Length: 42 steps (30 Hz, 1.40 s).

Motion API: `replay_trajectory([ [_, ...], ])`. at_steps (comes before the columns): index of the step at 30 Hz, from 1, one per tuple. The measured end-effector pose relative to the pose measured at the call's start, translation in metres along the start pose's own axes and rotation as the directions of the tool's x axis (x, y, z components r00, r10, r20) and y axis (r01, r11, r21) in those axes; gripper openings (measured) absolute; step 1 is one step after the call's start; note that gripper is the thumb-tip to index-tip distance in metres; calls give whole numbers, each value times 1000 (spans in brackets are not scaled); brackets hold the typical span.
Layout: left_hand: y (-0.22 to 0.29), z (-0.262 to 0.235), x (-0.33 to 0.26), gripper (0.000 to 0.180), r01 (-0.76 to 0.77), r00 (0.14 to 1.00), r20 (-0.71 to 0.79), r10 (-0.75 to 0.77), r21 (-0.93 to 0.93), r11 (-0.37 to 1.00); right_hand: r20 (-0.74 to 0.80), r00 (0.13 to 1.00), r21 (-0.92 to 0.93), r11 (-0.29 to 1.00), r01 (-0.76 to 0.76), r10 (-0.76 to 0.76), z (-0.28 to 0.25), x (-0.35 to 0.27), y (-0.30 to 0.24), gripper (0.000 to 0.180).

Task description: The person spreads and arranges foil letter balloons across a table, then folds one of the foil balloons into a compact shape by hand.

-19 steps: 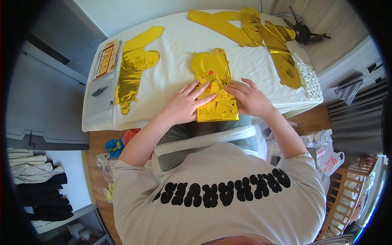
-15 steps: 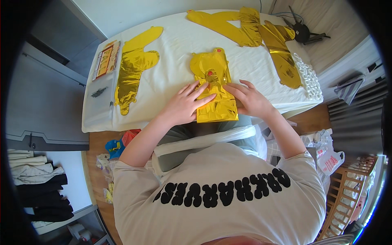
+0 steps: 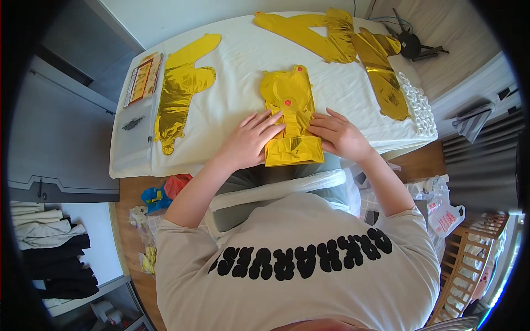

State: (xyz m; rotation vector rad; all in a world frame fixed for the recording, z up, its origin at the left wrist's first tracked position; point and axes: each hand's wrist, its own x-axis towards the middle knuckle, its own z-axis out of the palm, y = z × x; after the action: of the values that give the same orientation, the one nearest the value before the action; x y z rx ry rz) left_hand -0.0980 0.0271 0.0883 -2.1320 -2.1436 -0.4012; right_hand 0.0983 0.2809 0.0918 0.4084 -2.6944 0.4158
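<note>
A flat gold foil balloon (image 3: 287, 88) lies at the table's near edge in front of me, its lower part folded over into a squared flap. One red dot sits at its middle and another at its top. My left hand (image 3: 249, 139) rests along the balloon's left side, fingers stretched out and fingertips on the foil. At the right side, my right hand (image 3: 343, 135) lies with fingers extended, the tips touching or close beside the foil edge. Neither hand grips anything.
More flat gold foil balloons lie at the left (image 3: 185, 88), the back (image 3: 309, 36) and the right (image 3: 381, 77) of the white-covered table (image 3: 237, 66). White rings (image 3: 417, 105) line the right edge. A black router (image 3: 409, 44) stands behind; a printed package (image 3: 144, 80) lies left.
My hands have drawn apart toward the balloon's two sides, so its creased middle shows more. The foil has shifted slightly. The other balloons lie as before.
</note>
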Motion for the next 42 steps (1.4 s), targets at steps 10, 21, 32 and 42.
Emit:
replay_trajectory([
  [10, -1, 3, -1, 66, 41, 999, 1, -41, -84, 996, -106, 993, 6, 998, -56, 56, 6, -4, -1, 43],
  [21, -2, 2, -3, 70, 32, 999, 34, -31, -36, 999, -85, 995, -63, 997, 37, -42, 4, -3, -2, 32],
  [32, -9, 4, -1, 59, 16, 999, -36, -20, -107, 994, -86, 996, 64, 997, 41, -35, 4, -4, 8, 39],
  [42, -1, -3, 1, 55, 40, 999, -33, -43, -99, 994, -26, 1000, -23, 1000, -16, 16, -5, 5, -9, 54],
])
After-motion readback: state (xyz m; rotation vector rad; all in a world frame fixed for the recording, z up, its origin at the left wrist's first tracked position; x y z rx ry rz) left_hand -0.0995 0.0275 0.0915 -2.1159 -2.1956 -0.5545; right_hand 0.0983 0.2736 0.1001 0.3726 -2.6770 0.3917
